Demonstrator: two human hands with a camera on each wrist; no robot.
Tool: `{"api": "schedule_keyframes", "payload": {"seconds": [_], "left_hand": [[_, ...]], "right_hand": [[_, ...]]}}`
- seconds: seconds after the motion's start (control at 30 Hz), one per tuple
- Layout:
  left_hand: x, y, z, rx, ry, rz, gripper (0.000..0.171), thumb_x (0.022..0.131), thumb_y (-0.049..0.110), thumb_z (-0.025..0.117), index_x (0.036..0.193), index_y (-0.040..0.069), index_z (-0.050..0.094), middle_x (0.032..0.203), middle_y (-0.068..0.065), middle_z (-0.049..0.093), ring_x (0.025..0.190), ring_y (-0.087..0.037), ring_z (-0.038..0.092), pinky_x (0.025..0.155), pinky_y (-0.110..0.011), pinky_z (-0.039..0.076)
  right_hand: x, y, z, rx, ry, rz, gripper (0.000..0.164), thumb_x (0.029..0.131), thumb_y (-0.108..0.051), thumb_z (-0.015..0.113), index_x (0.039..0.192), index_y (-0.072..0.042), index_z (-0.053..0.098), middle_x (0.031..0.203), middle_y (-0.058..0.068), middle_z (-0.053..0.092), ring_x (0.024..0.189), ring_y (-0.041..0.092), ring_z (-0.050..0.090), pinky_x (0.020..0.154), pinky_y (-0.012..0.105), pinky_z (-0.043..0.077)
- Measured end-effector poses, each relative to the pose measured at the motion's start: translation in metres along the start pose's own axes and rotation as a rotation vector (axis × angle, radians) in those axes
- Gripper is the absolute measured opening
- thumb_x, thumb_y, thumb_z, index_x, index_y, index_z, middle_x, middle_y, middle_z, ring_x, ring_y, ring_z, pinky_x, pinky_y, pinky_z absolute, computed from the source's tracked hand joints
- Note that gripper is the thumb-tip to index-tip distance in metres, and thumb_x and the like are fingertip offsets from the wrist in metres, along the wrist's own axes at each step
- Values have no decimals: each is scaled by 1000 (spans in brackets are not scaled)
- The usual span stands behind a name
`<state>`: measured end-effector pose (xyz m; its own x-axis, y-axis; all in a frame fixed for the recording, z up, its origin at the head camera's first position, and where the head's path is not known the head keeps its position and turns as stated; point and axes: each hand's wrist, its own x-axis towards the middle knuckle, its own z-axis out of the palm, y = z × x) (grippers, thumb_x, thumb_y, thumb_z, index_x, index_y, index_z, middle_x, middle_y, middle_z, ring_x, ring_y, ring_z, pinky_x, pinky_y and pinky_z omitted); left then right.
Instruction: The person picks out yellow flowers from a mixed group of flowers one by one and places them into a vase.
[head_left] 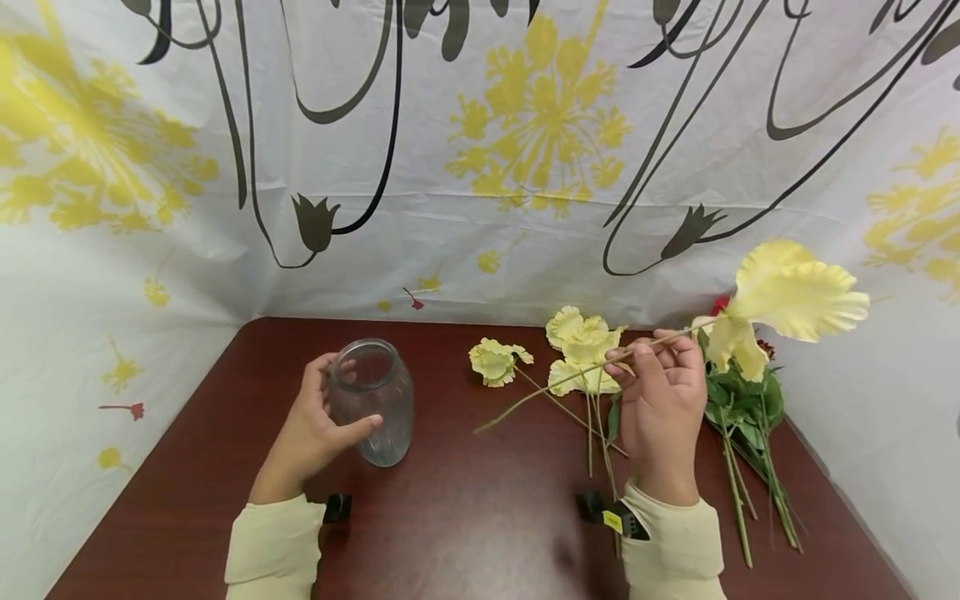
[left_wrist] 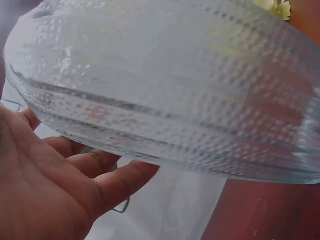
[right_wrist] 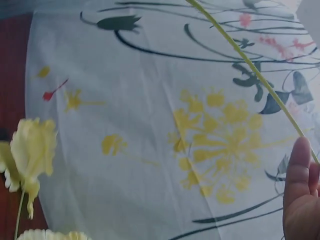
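My left hand (head_left: 318,429) holds a clear glass vase (head_left: 386,421) upright at the table's left, its fingers round the far side and the thumb across the front. In the left wrist view the vase wall (left_wrist: 165,100) shows a dotted, ribbed texture. My right hand (head_left: 663,408) pinches the thin green stem of a yellow flower (head_left: 798,292) between thumb and fingers, raised over the table. The bloom with its large ruffled petals points up to the right, while the stem's bare end slants down left toward the vase. Thumb and stem (right_wrist: 255,72) show in the right wrist view.
More yellow flowers (head_left: 588,337) lie behind the right hand on the dark red table (head_left: 480,517), with a single yellow bloom (head_left: 492,362) to their left. At the right lies a leafy bunch (head_left: 750,408) with red blooms. A printed white sheet (head_left: 420,167) hangs behind.
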<state>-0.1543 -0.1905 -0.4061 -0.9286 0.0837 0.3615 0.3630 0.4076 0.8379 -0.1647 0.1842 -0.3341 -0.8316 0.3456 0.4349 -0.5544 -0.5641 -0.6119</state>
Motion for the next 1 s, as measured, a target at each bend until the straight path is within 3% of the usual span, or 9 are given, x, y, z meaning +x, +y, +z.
{"api": "schedule_keyframes", "payload": {"seconds": [0.13, 0.3, 0.57, 0.8, 1.0], "left_hand": [[0, 3, 1, 24, -44, -3, 89, 68, 24, 84, 133, 15, 25, 128, -12, 46, 118, -23, 41, 94, -61, 37], [0, 9, 4, 18, -104, -22, 90, 68, 28, 84, 131, 13, 22, 123, -12, 45, 117, -22, 41, 94, -54, 38], [1, 22, 13, -6, -193, -39, 92, 63, 32, 86, 126, 17, 21, 123, -11, 44, 117, -20, 41, 95, -52, 38], [-2, 26, 16, -65, -307, -46, 93, 64, 33, 86, 127, 19, 19, 125, -8, 49, 112, -17, 49, 93, -53, 39], [-3, 27, 15, -60, -311, -42, 91, 64, 33, 85, 127, 21, 21, 121, -6, 53, 107, -15, 53, 92, -53, 40]], "right_hand": [[-5, 0, 9, 109, 19, -54, 23, 89, 8, 53, 110, 4, 43, 88, 17, 55, 74, 30, 61, 60, 29, 56], [-10, 2, 20, 183, 72, -119, 21, 89, 8, 53, 107, 4, 44, 87, 18, 55, 71, 31, 61, 59, 29, 55], [-13, 4, 30, 182, 92, -194, 17, 90, 6, 53, 105, 2, 46, 86, 18, 57, 72, 29, 61, 60, 29, 54], [-14, 16, 41, 166, 93, -186, 20, 89, 6, 54, 106, 1, 46, 88, 16, 53, 74, 29, 61, 62, 28, 55], [-16, 25, 46, 137, 82, -152, 23, 90, 7, 53, 109, 4, 41, 88, 15, 51, 76, 29, 60, 64, 28, 55]]}}
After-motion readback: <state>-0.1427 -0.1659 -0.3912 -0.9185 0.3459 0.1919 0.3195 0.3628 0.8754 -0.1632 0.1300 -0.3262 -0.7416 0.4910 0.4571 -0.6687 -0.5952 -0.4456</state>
